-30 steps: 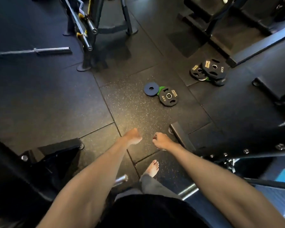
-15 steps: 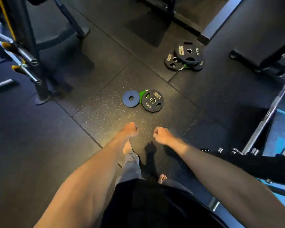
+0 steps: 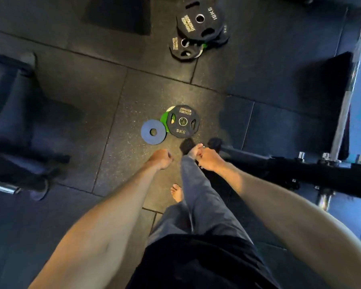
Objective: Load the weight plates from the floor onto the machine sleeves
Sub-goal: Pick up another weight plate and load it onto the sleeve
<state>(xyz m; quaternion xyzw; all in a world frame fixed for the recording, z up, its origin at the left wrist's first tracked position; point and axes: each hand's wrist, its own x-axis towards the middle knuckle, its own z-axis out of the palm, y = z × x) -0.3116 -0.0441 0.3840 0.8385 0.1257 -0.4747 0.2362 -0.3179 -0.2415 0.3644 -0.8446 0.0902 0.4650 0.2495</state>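
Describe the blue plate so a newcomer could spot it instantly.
On the dark rubber floor, take the nearer of two plate clusters. The flat blue round plate lies at its left, beside the black round 5KG plate; it alone is blue, with no grip slots.

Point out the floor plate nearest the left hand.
The small blue plate, beside the black 5KG plate: the only blue one, no grip slots or lettering, just ahead of the left hand.
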